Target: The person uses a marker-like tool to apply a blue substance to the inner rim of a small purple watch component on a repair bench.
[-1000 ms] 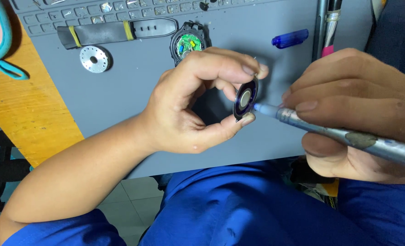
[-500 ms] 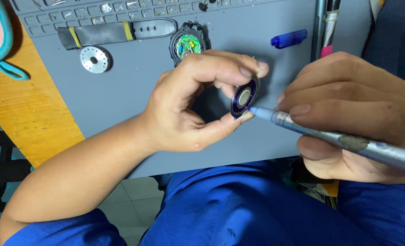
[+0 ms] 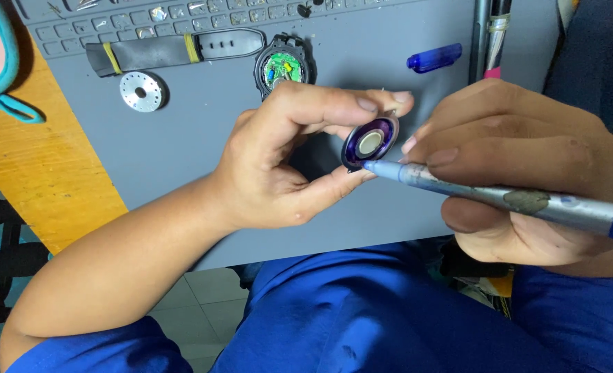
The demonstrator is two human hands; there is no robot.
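While the left hand (image 3: 279, 166) pinches the small round purple watch part (image 3: 370, 142) by its rim between thumb and forefinger, above the near edge of the grey work mat (image 3: 182, 138), the right hand (image 3: 520, 173) closes around a blue pen-like tool (image 3: 500, 199), its tip touching the part. The part looks light, stiff and probably fragile, so the rim seems the safest place to hold it.

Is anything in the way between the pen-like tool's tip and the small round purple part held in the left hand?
Nothing visible: the tool in the right hand has its tip at the rim of the round part, pinched by the left hand.
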